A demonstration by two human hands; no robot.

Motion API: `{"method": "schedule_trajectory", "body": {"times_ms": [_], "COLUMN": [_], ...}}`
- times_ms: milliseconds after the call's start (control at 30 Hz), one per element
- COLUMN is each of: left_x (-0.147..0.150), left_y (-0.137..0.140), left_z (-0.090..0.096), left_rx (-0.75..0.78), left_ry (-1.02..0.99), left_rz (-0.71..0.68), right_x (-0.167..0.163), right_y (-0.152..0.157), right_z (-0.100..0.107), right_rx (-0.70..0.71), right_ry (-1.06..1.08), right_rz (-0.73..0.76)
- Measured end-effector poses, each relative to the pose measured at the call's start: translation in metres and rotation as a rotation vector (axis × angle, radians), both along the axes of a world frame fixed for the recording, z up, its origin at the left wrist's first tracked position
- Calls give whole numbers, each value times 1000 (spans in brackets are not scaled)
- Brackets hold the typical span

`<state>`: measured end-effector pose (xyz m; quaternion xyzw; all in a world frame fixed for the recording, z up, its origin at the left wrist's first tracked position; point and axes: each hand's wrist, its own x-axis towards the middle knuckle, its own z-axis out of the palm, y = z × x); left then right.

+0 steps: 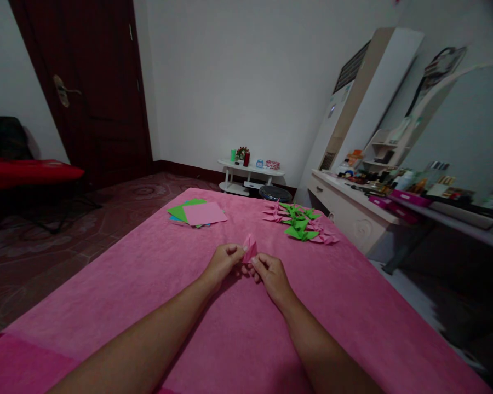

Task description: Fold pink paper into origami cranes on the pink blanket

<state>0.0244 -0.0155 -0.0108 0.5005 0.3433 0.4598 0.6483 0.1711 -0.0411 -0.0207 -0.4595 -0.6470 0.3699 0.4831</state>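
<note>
Folded pink paper (250,250) pinched between left hand (224,260) and right hand (273,275), over mid-table (148,295). Paper stack (204,214) near far-left edge, paper cranes (301,230) near far-right edge; pink cloth runs between, and to either side of hands.

Two hands of mine, left hand (225,258) and right hand (273,272), hold one pink folded paper (250,250) over one worktop (230,339). Toward ten o'clock lies one stack showing at least three sheets: one pink sheet (205,213), one green sheet (176,210), one blue sheet (175,218). Toward two, several green cranes (301,231) and several pink cranes (326,236) overlap too closely for me to count. At twelve: one white stand (235,188), one green cup (233,155), one red container (246,159).
</note>
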Motion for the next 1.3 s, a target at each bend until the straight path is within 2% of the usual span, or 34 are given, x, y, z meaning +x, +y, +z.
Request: {"method": "schedule_trajectory", "body": {"times_ms": [67, 167, 300, 400, 467, 667, 933, 1133, 1300], "left_x": [-1, -1, 1, 1, 1, -1, -1, 0, 0], "left_y": [0, 0, 1, 3, 4, 1, 4, -3, -5], "left_z": [1, 1, -1, -4, -4, 0, -3, 4, 3], "left_rx": [-1, 6, 8, -10, -9, -25, -40, -8, 72], "left_ry": [-11, -52, -90, -136, -186, -283, -243, -113, -7], "left_rz": [-13, 42, 134, 147, 135, 74, 90, 19, -61], "right_x": [-2, -4, -6, -6, -6, -4, -4, -5, 0], "right_y": [0, 1, 0, -3, -5, -1, -1, 3, 6], "right_z": [0, 0, 5, 11, 12, 4, 7, 2, -1], "right_rx": [-5, 20, 193, 297, 314, 282, 284, 66, -28], "right_ry": [-5, -2, -63, -134, -152, -109, -80, 132, 251], "right_rz": [-15, -117, -268, -249, -215, -211, -197, -230, -155]}}
